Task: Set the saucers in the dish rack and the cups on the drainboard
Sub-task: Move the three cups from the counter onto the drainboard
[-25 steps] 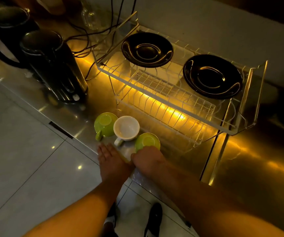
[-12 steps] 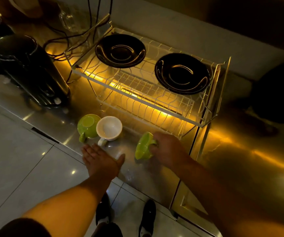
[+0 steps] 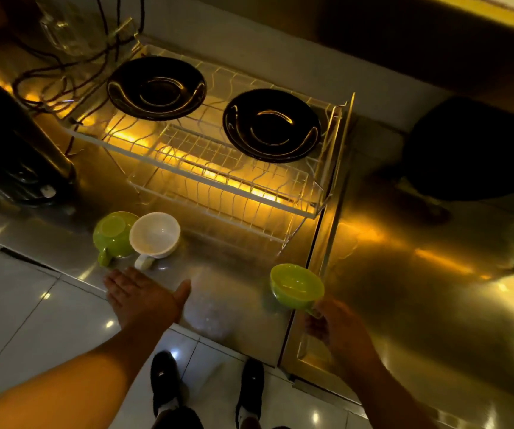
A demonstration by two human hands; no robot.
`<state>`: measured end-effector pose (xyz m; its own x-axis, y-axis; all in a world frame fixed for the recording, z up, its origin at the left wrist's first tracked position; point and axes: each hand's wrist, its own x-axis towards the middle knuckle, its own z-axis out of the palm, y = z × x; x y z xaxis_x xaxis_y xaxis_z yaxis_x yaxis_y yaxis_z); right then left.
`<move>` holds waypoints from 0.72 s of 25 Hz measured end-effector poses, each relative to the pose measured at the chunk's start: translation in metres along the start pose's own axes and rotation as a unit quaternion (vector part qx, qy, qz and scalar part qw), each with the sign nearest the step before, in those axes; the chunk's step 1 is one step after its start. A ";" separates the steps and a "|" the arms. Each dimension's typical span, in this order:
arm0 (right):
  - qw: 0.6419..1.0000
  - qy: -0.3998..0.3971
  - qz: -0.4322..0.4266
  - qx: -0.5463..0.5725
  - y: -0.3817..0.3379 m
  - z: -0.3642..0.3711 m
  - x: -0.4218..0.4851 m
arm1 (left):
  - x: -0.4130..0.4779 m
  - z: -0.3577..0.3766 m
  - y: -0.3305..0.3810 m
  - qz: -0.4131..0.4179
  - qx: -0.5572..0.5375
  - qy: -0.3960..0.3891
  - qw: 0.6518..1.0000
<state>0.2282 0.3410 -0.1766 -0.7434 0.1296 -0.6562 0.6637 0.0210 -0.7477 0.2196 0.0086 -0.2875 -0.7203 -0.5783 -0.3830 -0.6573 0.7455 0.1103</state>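
Two black saucers, one at the left (image 3: 156,87) and one at the right (image 3: 272,125), lie flat on the top tier of the white wire dish rack (image 3: 206,178). A green cup (image 3: 112,233) and a white cup (image 3: 155,237) stand touching on the steel counter in front of the rack. My right hand (image 3: 339,331) grips the handle of a second green cup (image 3: 296,285), held tilted above the counter's front edge near the rack's right corner. My left hand (image 3: 142,300) rests flat, fingers spread, just in front of the white cup.
A dark kettle (image 3: 17,162) stands at the left, with tangled cables (image 3: 60,85) and a glass jug (image 3: 60,32) behind it. A dark round object (image 3: 472,150) sits at the back right. The steel drainboard (image 3: 419,274) stretches right of the rack. My shoes (image 3: 166,385) are on the tiled floor.
My right hand has carried the green cup to the right and toward me, turning its mouth upward. The view shifted right. My left hand stays flat by the two cups.
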 end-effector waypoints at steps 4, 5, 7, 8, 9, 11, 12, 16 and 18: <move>0.995 0.059 -0.005 0.083 -0.008 -0.026 0.016 | -0.001 -0.003 0.005 -0.017 0.011 -0.010 1.000; 0.994 0.063 -0.007 0.091 -0.012 -0.028 0.022 | -0.002 -0.005 0.006 -0.019 0.016 -0.010 1.000; 0.992 0.083 -0.007 0.097 -0.016 -0.031 0.042 | -0.005 -0.006 0.008 -0.017 0.025 0.001 1.000; 0.990 0.099 -0.003 0.101 -0.018 -0.031 0.052 | -0.005 -0.007 0.008 -0.015 0.027 0.004 1.000; 0.987 0.113 0.003 0.118 -0.021 -0.030 0.062 | -0.005 -0.006 0.008 -0.015 0.028 0.002 1.000; 0.975 0.132 0.015 0.177 -0.026 -0.029 0.080 | -0.005 -0.006 0.008 -0.016 0.024 -0.007 1.000; 0.969 0.143 0.022 0.202 -0.029 -0.028 0.088 | -0.004 -0.005 0.007 -0.016 0.022 -0.010 1.000; 0.945 0.201 0.050 0.252 -0.040 -0.023 0.112 | -0.003 -0.003 0.006 -0.015 0.018 -0.004 1.000; 0.934 0.226 0.062 0.269 -0.041 -0.020 0.118 | -0.003 -0.003 0.007 -0.017 0.016 -0.007 1.000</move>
<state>0.1145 0.3753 -0.2212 -0.4722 0.5058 -0.7219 0.5147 -0.5067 -0.6916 0.2161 0.0145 -0.2825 -0.6943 -0.5991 -0.3988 -0.6737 0.7359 0.0672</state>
